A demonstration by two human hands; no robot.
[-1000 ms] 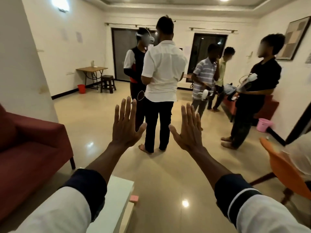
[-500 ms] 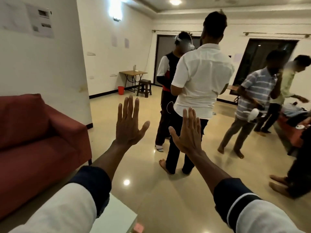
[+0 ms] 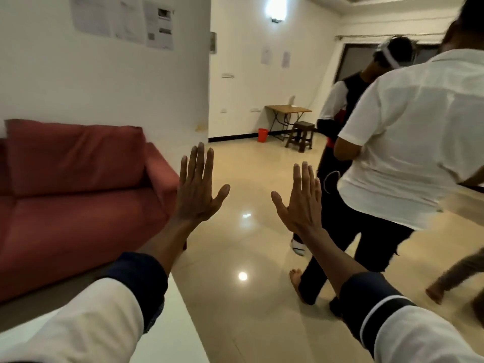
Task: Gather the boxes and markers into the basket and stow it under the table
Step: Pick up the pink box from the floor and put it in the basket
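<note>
View has swung left since a second ago: red sofa [image 3: 78,195] now fills the left side. Left hand [image 3: 199,189] and right hand [image 3: 301,203] raised, backs to camera, fingers straight, thumbs splayed, holding nothing. White table [image 3: 180,334] edge, probably, under left sleeve. Basket, boxes, markers out of view.

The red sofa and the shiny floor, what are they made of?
The red sofa looks like soft matte cloth: it creases at the cushions and gives no shine. The floor looks like polished tile or stone, since ceiling lights mirror in it; which one I cannot tell.
</note>
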